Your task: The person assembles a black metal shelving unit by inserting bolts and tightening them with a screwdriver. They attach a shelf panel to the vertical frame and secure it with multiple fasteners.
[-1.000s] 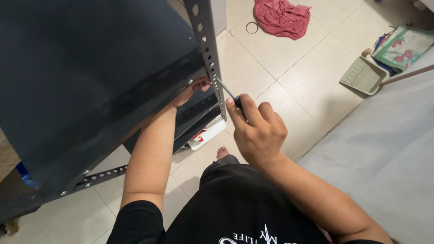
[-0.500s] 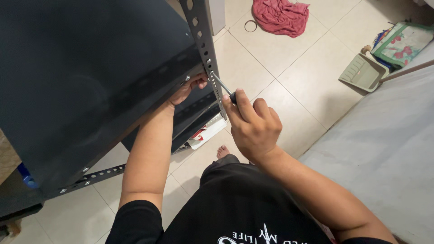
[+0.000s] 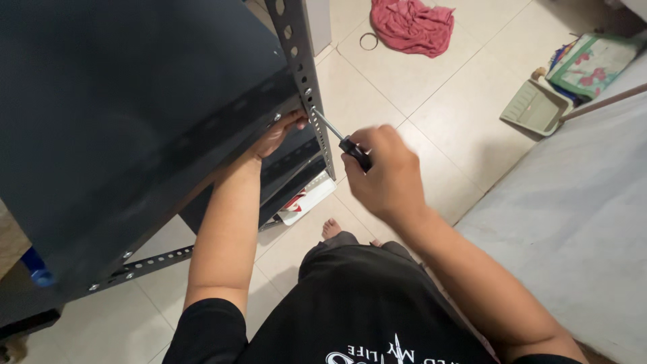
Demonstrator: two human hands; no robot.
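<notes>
A dark metal shelf (image 3: 128, 128) fills the upper left, bolted to a grey perforated upright post (image 3: 304, 74). My right hand (image 3: 384, 175) grips a screwdriver (image 3: 340, 138) with a black handle; its metal tip meets a bolt on the post at the shelf's corner. My left hand (image 3: 278, 133) reaches under the shelf and its fingers press behind the post at that same corner. A lower dark shelf sits below my left forearm.
A red cloth (image 3: 412, 25) and a small ring (image 3: 368, 42) lie on the tiled floor beyond the post. A pale green tray (image 3: 534, 106) and a colourful book (image 3: 588, 64) sit at right beside a grey mattress (image 3: 579, 209). A white packet (image 3: 306, 199) lies under the rack.
My right hand and the screwdriver have shifted slightly and turned at the bolt. My left hand stays behind the post. The view has moved a little.
</notes>
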